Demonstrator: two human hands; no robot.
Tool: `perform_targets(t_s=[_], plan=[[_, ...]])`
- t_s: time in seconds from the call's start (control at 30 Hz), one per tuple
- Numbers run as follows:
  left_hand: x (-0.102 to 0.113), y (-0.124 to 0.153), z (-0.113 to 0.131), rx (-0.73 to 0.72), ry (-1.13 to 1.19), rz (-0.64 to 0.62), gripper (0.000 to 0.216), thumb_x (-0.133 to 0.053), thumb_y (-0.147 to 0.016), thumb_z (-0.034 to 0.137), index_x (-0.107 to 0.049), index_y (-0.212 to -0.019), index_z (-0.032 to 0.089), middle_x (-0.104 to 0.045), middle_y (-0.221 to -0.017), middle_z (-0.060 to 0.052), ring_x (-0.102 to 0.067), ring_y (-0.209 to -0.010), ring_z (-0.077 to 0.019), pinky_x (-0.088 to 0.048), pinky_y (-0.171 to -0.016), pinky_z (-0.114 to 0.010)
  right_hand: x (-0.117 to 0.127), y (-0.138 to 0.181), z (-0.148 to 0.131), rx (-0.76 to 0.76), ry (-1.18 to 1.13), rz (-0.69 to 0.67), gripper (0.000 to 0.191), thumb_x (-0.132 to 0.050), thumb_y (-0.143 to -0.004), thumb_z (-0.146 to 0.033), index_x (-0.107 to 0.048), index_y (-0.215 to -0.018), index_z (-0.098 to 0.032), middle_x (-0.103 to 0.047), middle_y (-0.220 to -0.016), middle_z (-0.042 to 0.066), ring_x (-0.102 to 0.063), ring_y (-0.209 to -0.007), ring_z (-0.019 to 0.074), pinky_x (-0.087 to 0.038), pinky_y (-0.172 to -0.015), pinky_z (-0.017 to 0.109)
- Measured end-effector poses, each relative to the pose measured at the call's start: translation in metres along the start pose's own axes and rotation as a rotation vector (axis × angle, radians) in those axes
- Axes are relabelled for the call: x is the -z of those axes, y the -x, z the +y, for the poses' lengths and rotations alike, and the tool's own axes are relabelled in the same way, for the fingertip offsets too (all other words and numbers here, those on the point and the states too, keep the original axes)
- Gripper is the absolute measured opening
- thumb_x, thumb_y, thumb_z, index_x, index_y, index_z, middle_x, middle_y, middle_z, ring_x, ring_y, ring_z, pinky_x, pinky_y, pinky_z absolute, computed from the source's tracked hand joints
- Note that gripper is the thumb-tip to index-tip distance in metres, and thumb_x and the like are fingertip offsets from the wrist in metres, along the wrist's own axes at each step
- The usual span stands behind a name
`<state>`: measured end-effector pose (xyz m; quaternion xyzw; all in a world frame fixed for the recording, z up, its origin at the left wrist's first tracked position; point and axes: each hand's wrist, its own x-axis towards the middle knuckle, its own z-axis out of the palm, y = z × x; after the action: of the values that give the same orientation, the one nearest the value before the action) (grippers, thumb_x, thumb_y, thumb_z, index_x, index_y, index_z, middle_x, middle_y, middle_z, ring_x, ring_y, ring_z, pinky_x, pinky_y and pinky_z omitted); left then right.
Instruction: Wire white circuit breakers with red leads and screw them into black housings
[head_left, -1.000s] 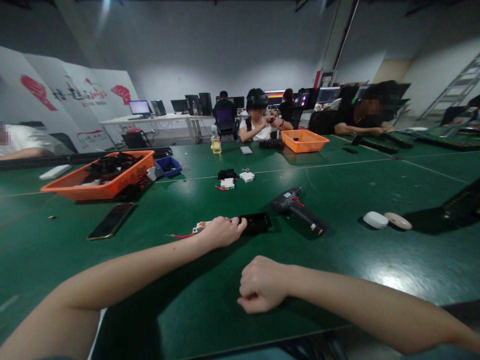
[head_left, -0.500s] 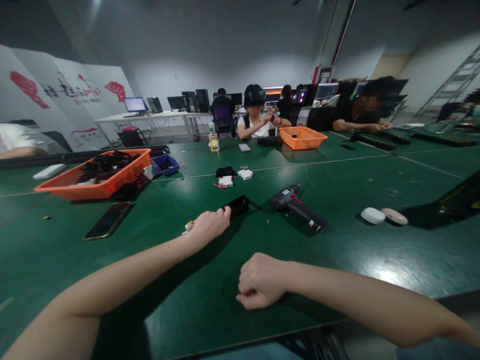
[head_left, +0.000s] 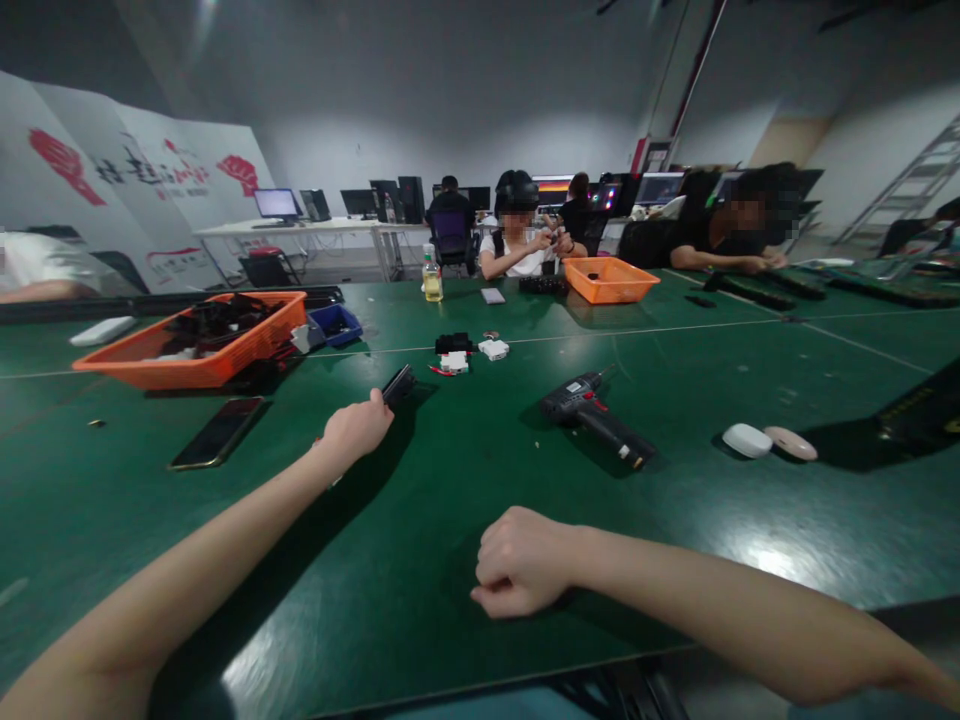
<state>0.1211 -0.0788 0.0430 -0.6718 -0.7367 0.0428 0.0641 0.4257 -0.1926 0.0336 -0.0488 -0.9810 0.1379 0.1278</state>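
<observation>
My left hand [head_left: 358, 424] is closed around a dark, slim black part [head_left: 398, 384], whose far end sticks out past the fingers. Most of that part is covered by the hand, so its exact kind is unclear. A shadow falls on the table beneath it. My right hand [head_left: 519, 563] rests near the front edge as a loose fist, with nothing visible in it. Beyond it lies a black cordless drill [head_left: 600, 415] on its side. Farther back sit a white connector block [head_left: 454, 362], another white piece [head_left: 494, 349] and a black block [head_left: 453, 343].
On the green table [head_left: 420, 600], an orange basket [head_left: 187, 370] of black parts stands left, beside a blue bin [head_left: 335, 326] and a phone [head_left: 219, 433]. A white case [head_left: 747, 440] lies right. Across sit co-workers, a second orange basket [head_left: 611, 282] and a bottle [head_left: 432, 280].
My left hand has moved left and slightly back toward me, carrying the black part away from the drill and tilting its end upward. The right hand stays in place.
</observation>
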Motion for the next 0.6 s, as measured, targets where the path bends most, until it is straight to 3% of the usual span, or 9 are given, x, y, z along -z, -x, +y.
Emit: perform_targets(t_s=[0.27, 0.43, 0.6], plan=[[-0.011, -0.004, -0.028, 0.159, 0.09, 0.052, 0.05, -0.025, -0.097, 0.041, -0.052, -0.118, 0.004, -0.068, -0.094, -0.024, -0.071, -0.087, -0.0358, -0.054, -0.074, -0.044, 0.0, -0.002, 0.0, 0.004, -0.008, -0.04, 0.04, -0.056, -0.089, -0.029, -0.05, -0.051, -0.019, -0.055, -0.05, -0.003, -0.047, -0.05, 0.0095, -0.028, -0.049, 0.024], [-0.015, -0.002, -0.032, 0.153, 0.045, 0.144, 0.048, -0.024, -0.097, 0.033, -0.054, -0.118, 0.002, -0.056, -0.118, -0.03, -0.07, -0.091, -0.0365, -0.055, -0.07, -0.043, -0.002, -0.002, 0.001, 0.012, -0.009, -0.031, 0.04, -0.055, -0.09, -0.03, -0.048, -0.052, -0.019, -0.055, -0.051, -0.004, -0.046, -0.052, 0.0093, -0.029, -0.05, 0.024], [-0.017, -0.002, -0.032, 0.139, 0.045, 0.137, 0.046, -0.025, -0.097, 0.03, -0.055, -0.118, 0.003, -0.056, -0.116, -0.028, -0.069, -0.093, -0.0355, -0.055, -0.073, -0.043, -0.003, -0.003, 0.001, 0.01, 0.015, -0.048, 0.039, -0.056, -0.089, -0.03, -0.05, -0.052, -0.019, -0.057, -0.052, -0.003, -0.049, -0.053, 0.0102, -0.029, -0.051, 0.025]])
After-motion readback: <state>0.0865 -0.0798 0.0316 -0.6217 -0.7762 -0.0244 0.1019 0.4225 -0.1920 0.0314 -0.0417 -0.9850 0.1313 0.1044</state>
